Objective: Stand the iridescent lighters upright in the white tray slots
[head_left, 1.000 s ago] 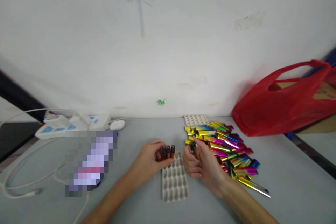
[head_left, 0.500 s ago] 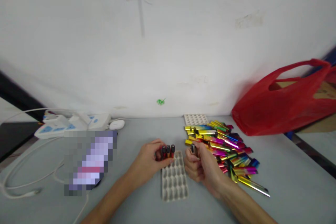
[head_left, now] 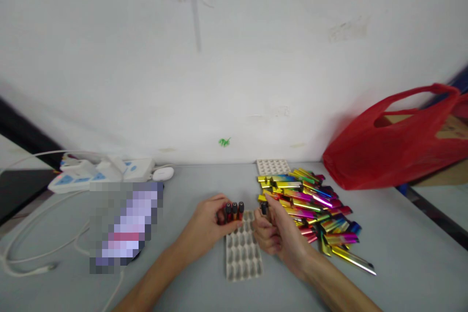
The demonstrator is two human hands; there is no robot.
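Note:
My left hand [head_left: 206, 222] is closed around three upright lighters [head_left: 234, 210] with black tops, side by side over the far left end of a pale tray [head_left: 244, 259]. Rows of slots cover this tray, and those nearer to me hold nothing. Just right of the tray's far end, my right hand [head_left: 274, 231] grips a single lighter [head_left: 263, 208] with its black top up; the fingers hide most of its body. Beyond that hand lies a loose heap of shiny multicoloured lighters [head_left: 310, 204].
Against the wall behind the heap rests a second slotted tray [head_left: 273, 165]. A red plastic bag [head_left: 391, 146] stands at the right. On the left are a power strip [head_left: 135, 170], a white charger [head_left: 163, 174], looping cables [head_left: 40, 253] and a blurred-out phone [head_left: 127, 224].
My right hand has shifted slightly left with its lighter, closer to the three lighters. My left hand has stayed in place.

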